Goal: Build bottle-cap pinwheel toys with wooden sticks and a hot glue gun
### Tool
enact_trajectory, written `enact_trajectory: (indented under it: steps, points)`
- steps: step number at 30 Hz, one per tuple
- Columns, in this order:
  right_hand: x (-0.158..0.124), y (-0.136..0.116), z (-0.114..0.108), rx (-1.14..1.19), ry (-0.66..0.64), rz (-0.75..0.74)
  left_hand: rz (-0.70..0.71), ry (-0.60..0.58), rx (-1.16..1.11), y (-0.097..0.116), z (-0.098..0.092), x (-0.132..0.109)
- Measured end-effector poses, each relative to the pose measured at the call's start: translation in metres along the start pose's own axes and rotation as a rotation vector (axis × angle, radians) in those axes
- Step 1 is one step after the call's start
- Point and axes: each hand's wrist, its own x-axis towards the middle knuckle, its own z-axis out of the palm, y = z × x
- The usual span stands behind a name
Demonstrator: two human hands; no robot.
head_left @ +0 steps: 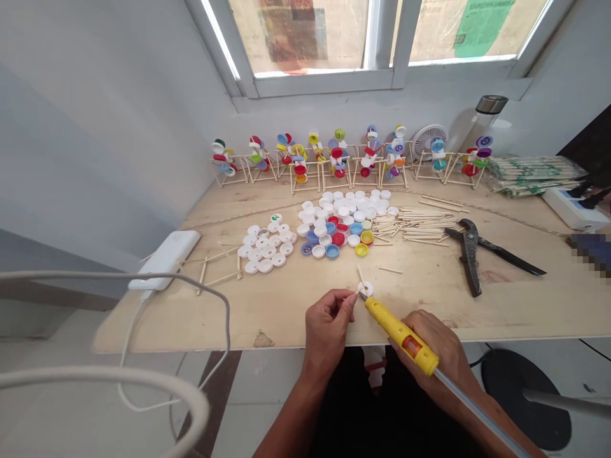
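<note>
My right hand (436, 350) is wrapped round a yellow glue gun (401, 334) with a clear glue stick at its back end. The gun's nozzle touches or nearly touches a white bottle cap (366, 289) near the table's front edge. My left hand (329, 324) is pinched at the nozzle tip, on a small piece of wooden stick (356, 293) that is mostly hidden by the fingers. Another thin stick (361, 273) leans up from the white cap. A short loose stick (390, 270) lies just beyond, to the right.
White caps (267, 248), coloured caps (338, 238) and wooden sticks (424, 222) cover mid-table. Pliers (470, 254) lie right, a white power bank (167, 257) left. Stick frames with cap wheels (337, 162) line the back. A ring-shaped stand and cable (191, 394) hang at front left.
</note>
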Motion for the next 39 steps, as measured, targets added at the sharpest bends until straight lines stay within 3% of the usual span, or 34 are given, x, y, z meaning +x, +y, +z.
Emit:
enact_trajectory:
  steps: [11,19,29,39]
  points:
    - [0.001,0.0,-0.003,-0.014,0.076,0.076,0.012,0.021,0.013,-0.001,-0.002,0.0]
    - [-0.002,0.013,-0.006,0.195,0.099,0.284,0.147,0.015,0.204,-0.005,-0.005,0.011]
    - [-0.001,0.03,-0.004,0.208,0.087,0.29,0.347,-0.057,0.484,-0.008,-0.007,0.027]
    - [0.001,0.029,-0.007,0.181,0.061,0.265,0.383,-0.088,0.567,-0.008,-0.005,0.028]
